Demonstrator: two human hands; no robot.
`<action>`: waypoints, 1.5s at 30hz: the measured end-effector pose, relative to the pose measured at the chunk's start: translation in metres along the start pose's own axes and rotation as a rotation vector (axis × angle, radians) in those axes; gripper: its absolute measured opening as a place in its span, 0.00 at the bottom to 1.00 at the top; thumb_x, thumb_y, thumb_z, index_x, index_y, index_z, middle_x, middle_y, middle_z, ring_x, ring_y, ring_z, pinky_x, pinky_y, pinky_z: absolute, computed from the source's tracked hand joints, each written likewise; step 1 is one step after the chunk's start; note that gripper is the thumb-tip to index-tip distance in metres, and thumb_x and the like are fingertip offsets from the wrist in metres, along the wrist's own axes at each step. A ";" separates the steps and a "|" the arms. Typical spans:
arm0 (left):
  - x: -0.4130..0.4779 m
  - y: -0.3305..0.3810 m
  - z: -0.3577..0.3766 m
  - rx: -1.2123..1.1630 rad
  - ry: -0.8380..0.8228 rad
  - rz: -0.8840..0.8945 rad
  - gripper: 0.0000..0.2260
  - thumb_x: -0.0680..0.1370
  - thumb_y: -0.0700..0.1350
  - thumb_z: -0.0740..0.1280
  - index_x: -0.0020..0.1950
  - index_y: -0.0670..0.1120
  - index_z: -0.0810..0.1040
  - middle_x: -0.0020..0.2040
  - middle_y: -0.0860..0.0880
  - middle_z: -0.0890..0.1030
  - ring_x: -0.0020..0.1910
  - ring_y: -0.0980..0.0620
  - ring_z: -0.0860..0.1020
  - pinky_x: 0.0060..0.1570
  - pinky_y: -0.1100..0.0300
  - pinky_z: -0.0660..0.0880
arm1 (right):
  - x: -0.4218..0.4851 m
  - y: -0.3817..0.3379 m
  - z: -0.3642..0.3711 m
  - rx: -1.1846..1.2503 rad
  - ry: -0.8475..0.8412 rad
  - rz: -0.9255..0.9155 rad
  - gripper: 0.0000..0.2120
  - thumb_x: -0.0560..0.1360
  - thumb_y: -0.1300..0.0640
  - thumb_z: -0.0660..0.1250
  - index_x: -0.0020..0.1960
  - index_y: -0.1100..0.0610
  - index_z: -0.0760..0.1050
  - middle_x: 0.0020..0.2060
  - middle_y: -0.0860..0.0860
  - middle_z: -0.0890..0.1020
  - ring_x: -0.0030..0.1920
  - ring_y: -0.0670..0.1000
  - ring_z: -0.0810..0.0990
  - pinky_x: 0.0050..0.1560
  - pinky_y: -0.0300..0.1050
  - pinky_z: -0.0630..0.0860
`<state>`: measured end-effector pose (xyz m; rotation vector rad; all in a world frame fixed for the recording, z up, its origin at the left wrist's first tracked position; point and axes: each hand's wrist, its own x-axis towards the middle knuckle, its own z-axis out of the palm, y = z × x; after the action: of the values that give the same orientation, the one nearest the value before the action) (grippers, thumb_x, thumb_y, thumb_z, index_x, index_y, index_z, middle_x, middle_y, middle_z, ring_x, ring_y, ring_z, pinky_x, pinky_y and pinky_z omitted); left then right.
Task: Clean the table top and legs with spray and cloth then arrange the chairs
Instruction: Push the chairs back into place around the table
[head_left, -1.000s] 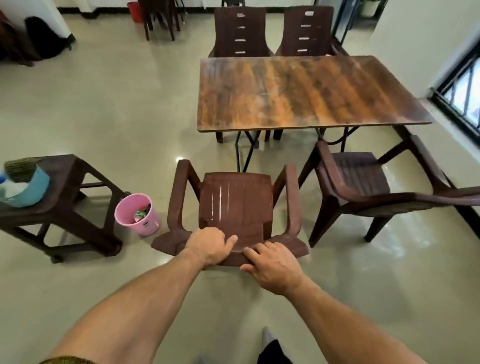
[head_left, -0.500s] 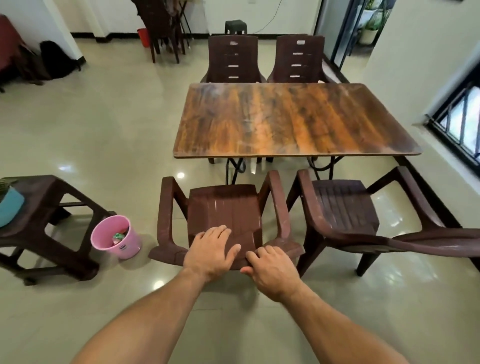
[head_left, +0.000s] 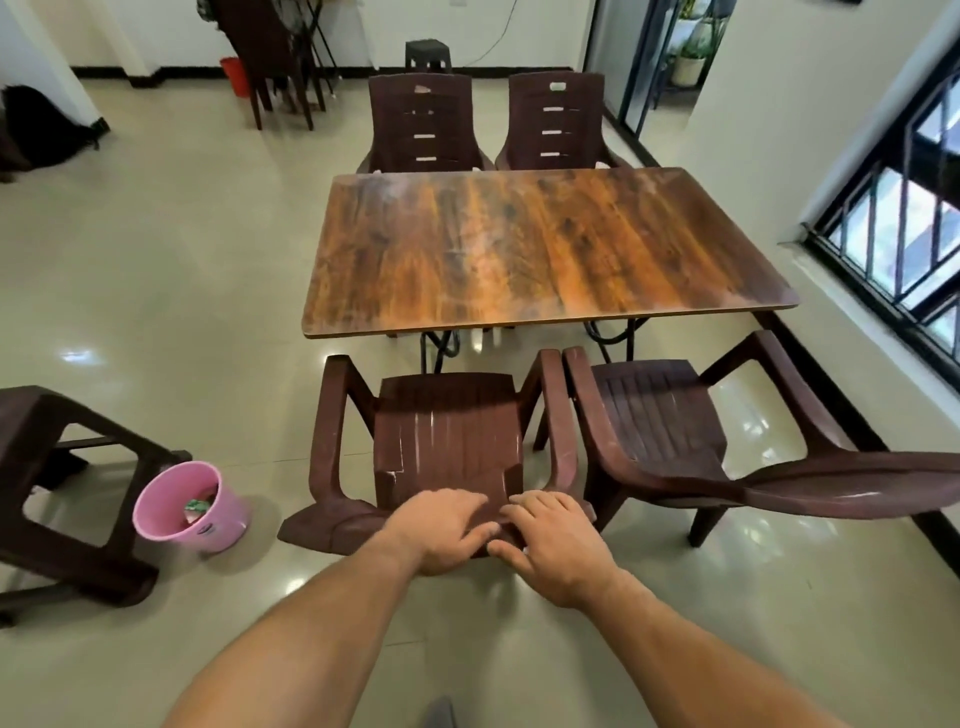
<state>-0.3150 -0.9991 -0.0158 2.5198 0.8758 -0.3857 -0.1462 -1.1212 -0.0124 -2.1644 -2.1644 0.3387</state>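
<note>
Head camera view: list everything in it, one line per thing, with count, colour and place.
table: 1, orange-brown wood-grain top, centre.
far chairs: 2, dark brown, behind the table.
held chair: 1, dark brown, near side, left.
right chair: 1, dark brown, near side, beside the held chair.
pink bucket: 1, pink, on the floor left of the held chair.
low stand: 1, dark brown, left edge.
red bucket: 1, red, far wall.
small stool: 1, black, far wall.
window: 1, black bars, right wall.
left hand: 1, grips the held chair's backrest top.
right hand: 1, grips it beside the left hand.
</note>
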 end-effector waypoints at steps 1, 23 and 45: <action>0.009 0.015 -0.002 -0.054 -0.003 0.052 0.26 0.81 0.63 0.52 0.73 0.52 0.70 0.70 0.48 0.77 0.68 0.45 0.75 0.67 0.48 0.72 | -0.005 0.012 -0.002 -0.001 0.001 0.014 0.33 0.79 0.31 0.46 0.73 0.49 0.69 0.72 0.49 0.72 0.73 0.50 0.66 0.75 0.49 0.60; 0.093 0.157 -0.007 0.212 -0.077 -0.184 0.14 0.75 0.44 0.61 0.60 0.46 0.76 0.58 0.42 0.82 0.56 0.38 0.80 0.58 0.47 0.77 | -0.075 0.252 -0.044 -0.172 -0.155 0.347 0.06 0.81 0.56 0.59 0.56 0.52 0.73 0.54 0.50 0.82 0.54 0.54 0.82 0.50 0.50 0.75; 0.064 0.169 0.009 0.040 -0.120 -0.275 0.18 0.75 0.45 0.62 0.64 0.49 0.75 0.58 0.45 0.82 0.57 0.42 0.81 0.60 0.48 0.78 | -0.076 0.253 -0.046 -0.226 -0.224 0.159 0.13 0.79 0.65 0.57 0.58 0.58 0.77 0.52 0.54 0.84 0.53 0.58 0.83 0.52 0.53 0.78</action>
<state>-0.1594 -1.0897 0.0044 2.3864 1.1801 -0.6396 0.1118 -1.1941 -0.0097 -2.5433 -2.2452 0.3788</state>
